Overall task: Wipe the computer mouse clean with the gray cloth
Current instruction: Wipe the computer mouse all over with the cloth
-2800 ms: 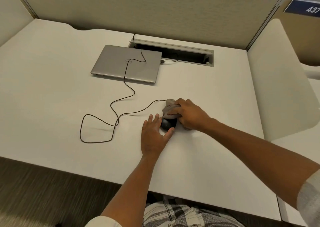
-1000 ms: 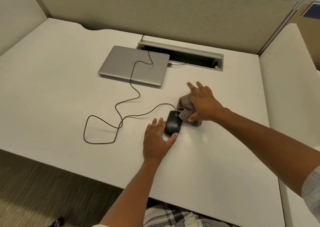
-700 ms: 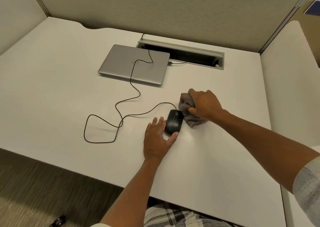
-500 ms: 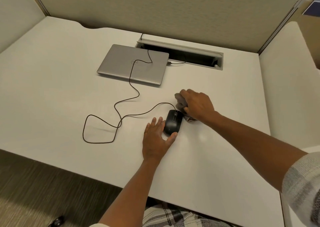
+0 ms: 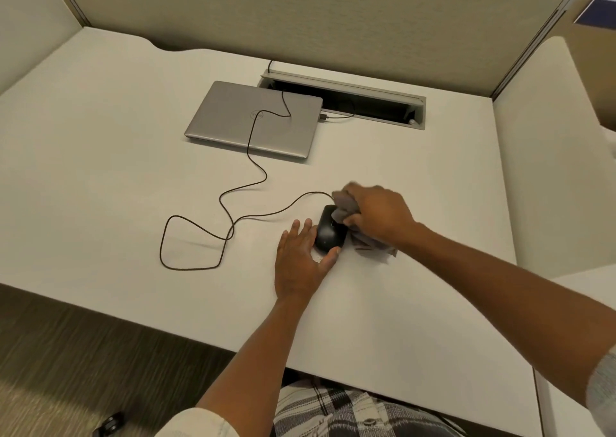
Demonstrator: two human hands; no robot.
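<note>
I see right hand (image 5: 380,214) gripping bunched gray cloth (image 5: 346,204) against black mouse (image 5: 329,231); left hand (image 5: 300,261) flat, fingers straight, bracing mouse on desk (image 5: 100,169).

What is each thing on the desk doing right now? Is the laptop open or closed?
laptop: closed, lying flat.
mouse: on the desk, uncovered on top.
gray cloth: bunched, against the mouse's right side.
cord: slack, looped.
left hand: flat, bracing the mouse.
right hand: gripping the cloth.
cable slot: open.
</note>
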